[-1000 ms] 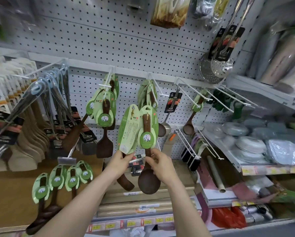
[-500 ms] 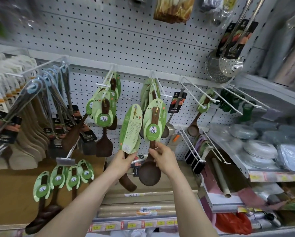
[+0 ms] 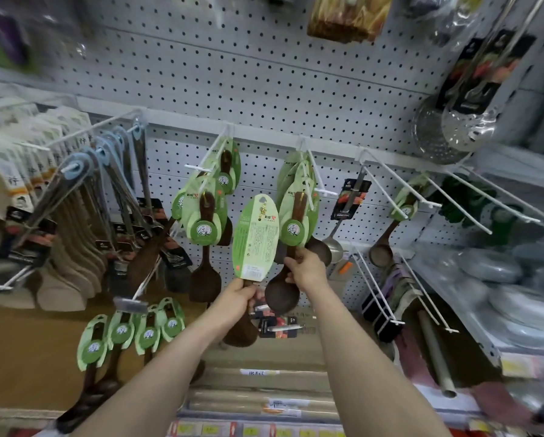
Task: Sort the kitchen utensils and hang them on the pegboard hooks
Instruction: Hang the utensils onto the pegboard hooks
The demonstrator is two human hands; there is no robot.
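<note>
Spoons in both hands: left hand (image 3: 237,299) clamped on a carded spoon (image 3: 255,238), right hand (image 3: 305,269) gripping another spoon (image 3: 281,290) under the hook (image 3: 316,181). Stiff, light wood; hold the handle, since the card looks bendy.

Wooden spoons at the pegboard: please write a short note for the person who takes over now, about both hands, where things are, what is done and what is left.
Left hand: grips the handle of a dark wooden spoon, its green card turned back side out, not on any hook.
Right hand: grips the handle of a wooden ladle spoon, its card up at the middle hook; I cannot tell if it is threaded on.
Done: carded spoons hang on the middle hook and on the hook to its left.
Left: seat the right spoon, hang the left one, then the four carded spoons on the lower shelf.
</note>
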